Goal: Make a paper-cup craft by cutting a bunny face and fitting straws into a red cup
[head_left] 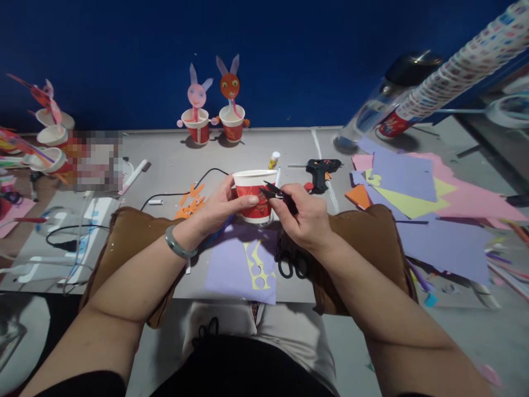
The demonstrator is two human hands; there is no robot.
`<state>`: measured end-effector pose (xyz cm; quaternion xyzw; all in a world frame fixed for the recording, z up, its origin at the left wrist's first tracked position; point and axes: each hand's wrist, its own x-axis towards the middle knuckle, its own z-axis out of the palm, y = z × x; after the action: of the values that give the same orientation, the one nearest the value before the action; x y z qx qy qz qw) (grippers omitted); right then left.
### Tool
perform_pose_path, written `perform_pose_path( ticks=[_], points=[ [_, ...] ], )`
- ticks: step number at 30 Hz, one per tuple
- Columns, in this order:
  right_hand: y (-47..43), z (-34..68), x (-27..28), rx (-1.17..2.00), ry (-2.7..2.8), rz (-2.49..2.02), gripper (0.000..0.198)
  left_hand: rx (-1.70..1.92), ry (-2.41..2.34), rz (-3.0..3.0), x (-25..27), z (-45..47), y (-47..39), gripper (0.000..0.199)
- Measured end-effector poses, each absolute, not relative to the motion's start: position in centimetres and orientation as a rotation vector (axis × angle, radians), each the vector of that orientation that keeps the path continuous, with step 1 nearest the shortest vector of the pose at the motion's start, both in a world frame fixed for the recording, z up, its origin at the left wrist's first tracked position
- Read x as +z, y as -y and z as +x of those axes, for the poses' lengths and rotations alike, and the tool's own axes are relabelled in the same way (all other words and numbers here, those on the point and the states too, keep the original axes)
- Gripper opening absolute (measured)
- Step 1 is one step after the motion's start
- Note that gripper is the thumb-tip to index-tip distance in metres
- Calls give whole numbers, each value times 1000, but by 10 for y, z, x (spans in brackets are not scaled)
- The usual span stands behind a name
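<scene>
A red paper cup with a white rim is held upright over the table by my left hand, its thumb across the front. My right hand is closed around a small dark two-bladed cutter. Its short blades are spread apart against the right side of the cup, near the upper half. My fingers hide most of its handles. Below the hands lie a purple paper sheet, a yellow offcut with round holes and black scissors.
Two rabbit-faced cups stand at the back by the blue wall. A black glue gun and coloured paper lie right, near a clear bottle and a leaning cup stack. Left are orange scraps and a power strip.
</scene>
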<state>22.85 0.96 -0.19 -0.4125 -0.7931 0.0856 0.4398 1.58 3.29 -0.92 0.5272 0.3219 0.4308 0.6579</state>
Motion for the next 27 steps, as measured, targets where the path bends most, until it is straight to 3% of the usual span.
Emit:
perform_pose_path(
  ticks=[27],
  points=[
    [-10,228,-3,254,1975,-1040,21,995,-749,1108,-12,18,-32,61]
  ],
)
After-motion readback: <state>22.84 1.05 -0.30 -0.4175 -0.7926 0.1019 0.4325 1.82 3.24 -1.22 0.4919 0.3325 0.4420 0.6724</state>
